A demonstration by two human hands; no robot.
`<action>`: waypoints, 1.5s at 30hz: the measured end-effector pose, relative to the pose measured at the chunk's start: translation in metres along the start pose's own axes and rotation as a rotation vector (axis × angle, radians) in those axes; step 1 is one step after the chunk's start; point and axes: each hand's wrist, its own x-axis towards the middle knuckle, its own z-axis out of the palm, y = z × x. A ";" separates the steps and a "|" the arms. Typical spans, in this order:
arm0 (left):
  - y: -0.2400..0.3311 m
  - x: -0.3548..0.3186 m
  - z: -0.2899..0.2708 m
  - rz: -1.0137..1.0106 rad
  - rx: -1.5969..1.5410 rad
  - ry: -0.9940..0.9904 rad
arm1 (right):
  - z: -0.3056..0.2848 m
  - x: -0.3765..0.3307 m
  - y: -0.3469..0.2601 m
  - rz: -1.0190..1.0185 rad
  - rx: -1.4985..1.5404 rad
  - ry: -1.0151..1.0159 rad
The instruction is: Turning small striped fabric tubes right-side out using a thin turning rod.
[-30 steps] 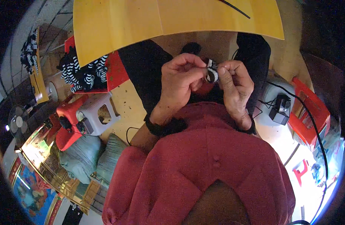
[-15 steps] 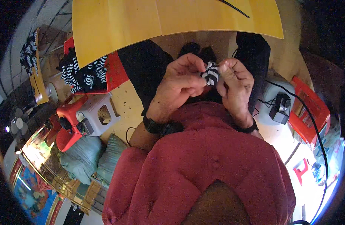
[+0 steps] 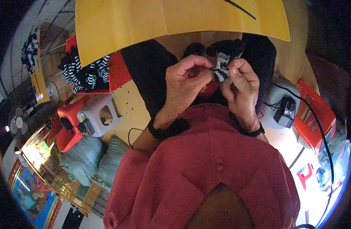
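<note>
Since the earlier frame, both hands have lifted slightly toward the yellow desk (image 3: 145,23). Left hand (image 3: 185,82) and right hand (image 3: 240,82) pinch one small black-and-white striped cloth (image 3: 221,70) between fingertips, over the lap. Left of it, a red tray (image 3: 116,74) holds more striped cloths; one grey stool (image 3: 97,118) sits nearer.
</note>
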 end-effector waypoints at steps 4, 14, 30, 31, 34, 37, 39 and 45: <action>0.000 0.003 0.000 -0.086 -0.127 0.001 | 0.004 0.001 0.004 -0.092 -0.003 -0.001; -0.003 0.006 -0.005 -0.190 -0.614 -0.069 | -0.003 0.010 0.016 -0.135 -0.097 0.122; -0.003 0.008 -0.005 -0.055 -0.330 -0.089 | 0.000 0.002 0.001 -0.056 -0.057 0.079; -0.003 0.007 -0.006 -0.054 -0.330 -0.086 | -0.001 0.000 0.000 -0.054 -0.056 0.076; 0.000 0.007 -0.007 -0.011 -0.223 -0.019 | -0.002 -0.006 0.000 -0.050 -0.188 0.009; 0.001 0.007 -0.005 0.004 -0.137 0.031 | -0.004 -0.007 0.005 -0.082 -0.190 -0.087; -0.001 0.007 -0.007 -0.095 -0.107 -0.038 | -0.007 -0.005 0.004 -0.090 -0.171 -0.092; 0.002 0.002 -0.005 -0.035 -0.251 -0.079 | -0.006 0.004 0.014 -0.114 -0.170 0.020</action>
